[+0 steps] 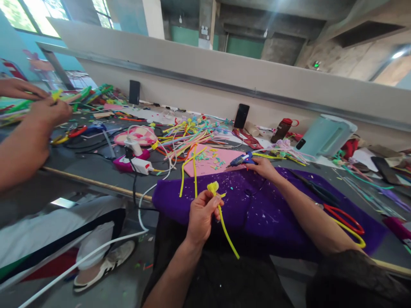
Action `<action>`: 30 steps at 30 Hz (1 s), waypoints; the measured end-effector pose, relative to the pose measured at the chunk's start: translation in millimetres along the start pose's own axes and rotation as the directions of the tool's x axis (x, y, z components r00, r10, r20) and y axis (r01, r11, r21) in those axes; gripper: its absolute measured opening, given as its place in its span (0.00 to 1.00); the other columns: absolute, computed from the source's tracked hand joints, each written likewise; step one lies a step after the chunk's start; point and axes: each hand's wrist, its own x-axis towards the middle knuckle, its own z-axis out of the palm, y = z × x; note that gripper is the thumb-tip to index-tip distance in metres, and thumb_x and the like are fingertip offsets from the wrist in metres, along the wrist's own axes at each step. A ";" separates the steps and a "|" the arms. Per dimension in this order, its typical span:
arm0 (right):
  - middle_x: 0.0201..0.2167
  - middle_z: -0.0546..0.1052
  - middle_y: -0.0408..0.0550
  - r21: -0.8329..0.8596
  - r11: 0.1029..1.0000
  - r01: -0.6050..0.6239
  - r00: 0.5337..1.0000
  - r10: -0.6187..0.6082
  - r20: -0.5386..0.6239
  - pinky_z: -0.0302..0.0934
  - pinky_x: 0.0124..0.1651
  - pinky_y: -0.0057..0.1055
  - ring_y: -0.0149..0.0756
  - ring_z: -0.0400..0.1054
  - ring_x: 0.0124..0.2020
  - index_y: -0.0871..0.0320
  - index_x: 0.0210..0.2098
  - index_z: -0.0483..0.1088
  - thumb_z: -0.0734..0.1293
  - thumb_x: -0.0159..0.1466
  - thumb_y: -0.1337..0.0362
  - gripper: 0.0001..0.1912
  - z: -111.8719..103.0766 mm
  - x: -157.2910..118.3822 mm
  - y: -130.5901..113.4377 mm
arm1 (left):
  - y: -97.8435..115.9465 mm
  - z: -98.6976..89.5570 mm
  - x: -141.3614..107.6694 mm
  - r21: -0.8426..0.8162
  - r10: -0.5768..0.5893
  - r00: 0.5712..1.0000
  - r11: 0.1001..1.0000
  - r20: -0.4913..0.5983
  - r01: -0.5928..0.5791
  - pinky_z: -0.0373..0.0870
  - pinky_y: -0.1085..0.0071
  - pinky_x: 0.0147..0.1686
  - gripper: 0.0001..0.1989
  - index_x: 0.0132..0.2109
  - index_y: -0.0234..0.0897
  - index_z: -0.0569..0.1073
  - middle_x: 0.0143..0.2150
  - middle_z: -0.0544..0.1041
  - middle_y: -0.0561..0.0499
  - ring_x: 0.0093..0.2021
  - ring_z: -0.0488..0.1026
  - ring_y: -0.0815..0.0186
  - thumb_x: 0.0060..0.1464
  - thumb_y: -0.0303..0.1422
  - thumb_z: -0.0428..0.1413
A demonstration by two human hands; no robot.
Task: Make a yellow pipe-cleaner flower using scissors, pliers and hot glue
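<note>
gripping glue gun (241, 159) in right hand (263, 168) and, by purple cloth (263, 214), pinching yellow bud (213, 187) in left hand (203, 210), likely light, soft, easily crushed, so best held by bendy stem (229, 234)

yellow stem (227, 233): fuzzy, matt | purple cloth (175, 196): matt | glue gun (239, 160): smooth plastic | pink sheet (205, 171): perhaps paper

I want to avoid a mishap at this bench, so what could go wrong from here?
If hot, the blue glue gun in the right hand might burn the left hand, which pinches a yellow fuzzy piece, should the two meet. Its nozzle points toward the pink sheet, so a drip could stick down the small cut pieces there.
</note>
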 end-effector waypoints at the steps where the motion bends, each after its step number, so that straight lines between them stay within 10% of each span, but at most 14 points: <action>1: 0.19 0.71 0.43 -0.026 1.000 0.006 1.000 -0.006 -0.012 0.54 0.26 0.26 0.34 0.65 0.23 0.59 0.25 0.72 0.63 0.56 0.52 0.16 1.1 -0.7 -0.2 | 0.5 0.1 0.3 -0.010 -0.009 1.000 1.000 -0.001 0.009 0.59 0.82 0.14 0.10 0.29 0.34 0.66 0.22 0.72 0.56 0.15 0.60 0.79 0.43 0.32 0.60; 8: 0.40 0.73 0.50 -0.059 0.980 0.191 0.975 -0.197 -0.101 0.59 0.41 0.31 0.38 0.66 0.42 0.55 0.41 0.71 0.65 0.58 0.61 0.12 -1.6 -37.5 -45.5 | 7.1 -2.7 3.4 -0.068 -0.099 0.994 0.992 0.046 0.102 0.57 0.83 0.12 0.10 0.27 0.34 0.65 0.22 0.71 0.55 0.14 0.59 0.80 0.44 0.32 0.60; 12: 0.35 0.73 0.48 0.291 0.753 0.590 0.798 -0.600 -0.065 0.63 0.32 0.27 0.31 0.68 0.32 0.57 0.41 0.69 0.65 0.59 0.64 0.10 -6.5 -74.0 -91.0 | 9.4 -2.6 4.4 -0.114 -0.179 0.976 0.974 0.127 0.194 0.55 0.84 0.11 0.09 0.28 0.33 0.66 0.21 0.70 0.56 0.14 0.58 0.80 0.45 0.31 0.59; 18: 0.33 0.74 0.50 0.242 0.611 0.754 0.644 -0.760 -0.089 0.64 0.36 0.28 0.32 0.68 0.36 0.59 0.40 0.68 0.65 0.59 0.69 0.08 -2.2 -87.5 -114.0 | 8.3 -0.1 4.9 -0.139 -0.258 0.946 0.948 0.196 0.287 0.53 0.85 0.10 0.07 0.29 0.33 0.67 0.20 0.69 0.57 0.13 0.56 0.82 0.46 0.30 0.58; 30: 0.28 0.73 0.47 0.171 0.705 0.688 0.725 -0.680 -0.109 0.60 0.32 0.27 0.30 0.67 0.29 0.59 0.33 0.67 0.63 0.61 0.70 0.02 1.3 -86.9 -108.7 | 8.8 1.1 5.7 -0.049 -0.284 0.936 0.953 0.207 0.300 0.53 0.84 0.09 0.09 0.28 0.33 0.66 0.19 0.71 0.56 0.12 0.57 0.80 0.45 0.32 0.59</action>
